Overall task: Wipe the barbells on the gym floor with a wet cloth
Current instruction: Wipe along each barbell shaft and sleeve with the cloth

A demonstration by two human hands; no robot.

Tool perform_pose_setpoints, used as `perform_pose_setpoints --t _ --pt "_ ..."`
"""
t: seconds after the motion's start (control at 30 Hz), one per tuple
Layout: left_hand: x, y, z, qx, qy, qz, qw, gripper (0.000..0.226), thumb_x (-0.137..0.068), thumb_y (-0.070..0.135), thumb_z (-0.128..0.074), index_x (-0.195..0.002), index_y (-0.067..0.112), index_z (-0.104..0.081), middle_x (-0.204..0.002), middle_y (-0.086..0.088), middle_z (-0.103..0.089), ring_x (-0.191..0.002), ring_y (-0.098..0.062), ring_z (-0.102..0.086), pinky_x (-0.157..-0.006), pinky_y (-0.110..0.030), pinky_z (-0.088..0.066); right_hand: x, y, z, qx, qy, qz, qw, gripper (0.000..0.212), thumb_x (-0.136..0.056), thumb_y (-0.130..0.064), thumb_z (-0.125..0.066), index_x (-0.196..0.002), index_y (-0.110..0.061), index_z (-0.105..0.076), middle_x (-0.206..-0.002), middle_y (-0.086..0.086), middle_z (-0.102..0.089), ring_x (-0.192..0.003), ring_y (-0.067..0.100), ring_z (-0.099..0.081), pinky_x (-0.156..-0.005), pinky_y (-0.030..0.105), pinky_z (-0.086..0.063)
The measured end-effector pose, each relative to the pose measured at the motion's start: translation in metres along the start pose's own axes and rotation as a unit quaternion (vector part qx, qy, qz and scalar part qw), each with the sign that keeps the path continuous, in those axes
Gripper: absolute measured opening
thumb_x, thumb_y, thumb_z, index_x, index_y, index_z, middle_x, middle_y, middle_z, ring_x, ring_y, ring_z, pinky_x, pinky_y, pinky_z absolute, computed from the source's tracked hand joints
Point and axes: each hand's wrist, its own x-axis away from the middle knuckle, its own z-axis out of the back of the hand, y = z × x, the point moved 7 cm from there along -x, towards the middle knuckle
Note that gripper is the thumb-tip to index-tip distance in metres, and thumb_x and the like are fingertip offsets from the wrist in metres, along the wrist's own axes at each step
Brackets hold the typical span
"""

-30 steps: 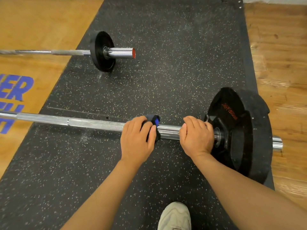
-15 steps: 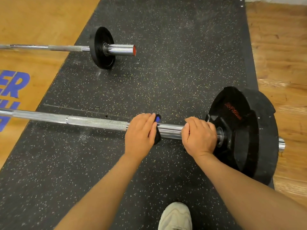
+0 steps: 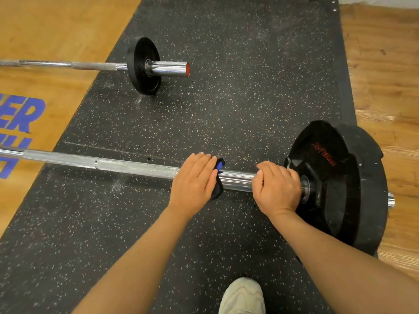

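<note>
- A pale sneaker [image 3: 242,296] stands on the speckled black rubber mat [image 3: 238,105], right at the near edge of view, between the two bare forearms.
- The near barbell [image 3: 136,167] lies across the mat from left to right, its shaft running out over the wooden floor [image 3: 56,26] on the left.
- The left hand [image 3: 192,182] lies over the shaft, fingers mostly straight and side by side, pressing a dark cloth [image 3: 218,177] with a blue patch against the bar; the cloth peeks out on the hand's right side, wrapped round the shaft.
- The right hand [image 3: 277,188] is curled around the smooth part of the same shaft, just beside the inner collar, fingers clamped over the bar.
- Touching close to that hand stands a big black plate [image 3: 335,177] with red lettering, the sleeve end [image 3: 390,199] poking out beyond it at the right.
- Farther off, well apart, a second barbell [image 3: 95,65] lies parallel, carrying one small black plate [image 3: 143,65]; its chrome sleeve ends in a red cap [image 3: 187,69].
- Blue lettering [image 3: 18,114] is painted on the wood at the left.
</note>
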Motion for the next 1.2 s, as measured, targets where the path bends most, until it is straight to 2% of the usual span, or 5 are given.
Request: perform_pose_setpoints --t 0.17,0.27,0.57,0.83,1.2 --pt "-0.004 -0.019 -0.001 0.12 0.05 0.4 0.907 0.046 -0.1 0.031 -0.028 -0.084 0.004 -0.062 -0.076 0.0 -0.058 -0.075 -0.021 -0.05 -0.075 -0.044 -0.048 0.001 0.0 0.0 -0.005 0.002 -0.003 1.0 0.038 -0.093 -0.026 -0.037 -0.09 -0.013 -0.073 -0.084 -0.001 -0.071 -0.072 0.024 -0.064 -0.082 0.035 -0.033" --pt "-0.02 -0.013 -0.001 0.069 0.021 0.299 0.952 0.035 -0.098 0.022 -0.036 -0.074 0.01 -0.058 -0.068 -0.003 -0.057 -0.065 -0.023 -0.05 -0.066 -0.042 -0.046 0.0 0.0 -0.001 -0.003 0.002 -0.005 1.0 0.039 -0.094 -0.026 -0.037 -0.09 -0.012 -0.073 -0.085 0.0 -0.071 -0.072 0.024 -0.065 -0.082 0.036 -0.033" --pt "0.031 0.017 0.004 -0.016 0.014 -0.036 0.999 0.034 -0.104 0.013 -0.045 -0.13 -0.004 -0.059 -0.133 -0.015 -0.059 -0.13 -0.03 -0.05 -0.112 -0.046 -0.035 0.002 -0.001 0.001 -0.007 0.005 -0.006 1.0 0.038 -0.093 -0.026 -0.036 -0.088 -0.013 -0.072 -0.082 -0.002 -0.07 -0.069 0.023 -0.062 -0.081 0.035 -0.033" --pt "-0.025 0.004 -0.009 -0.01 -0.018 0.113 0.993 0.036 -0.099 0.019 -0.039 -0.095 0.002 -0.07 -0.088 -0.008 -0.069 -0.081 -0.029 -0.063 -0.101 -0.039 -0.04 0.002 0.0 -0.003 -0.005 -0.001 -0.005 1.0 0.038 -0.094 -0.025 -0.037 -0.089 -0.013 -0.072 -0.084 -0.001 -0.07 -0.071 0.023 -0.063 -0.081 0.035 -0.034" --pt "0.01 0.009 0.003 0.002 -0.016 -0.016 1.0 0.039 -0.107 0.019 -0.035 -0.124 -0.005 -0.062 -0.123 -0.016 -0.064 -0.121 -0.03 -0.055 -0.112 -0.045 -0.037 0.001 -0.001 0.001 -0.015 0.009 -0.006 1.0 0.039 -0.093 -0.025 -0.037 -0.089 -0.012 -0.073 -0.086 -0.001 -0.072 -0.071 0.024 -0.065 -0.082 0.035 -0.034"
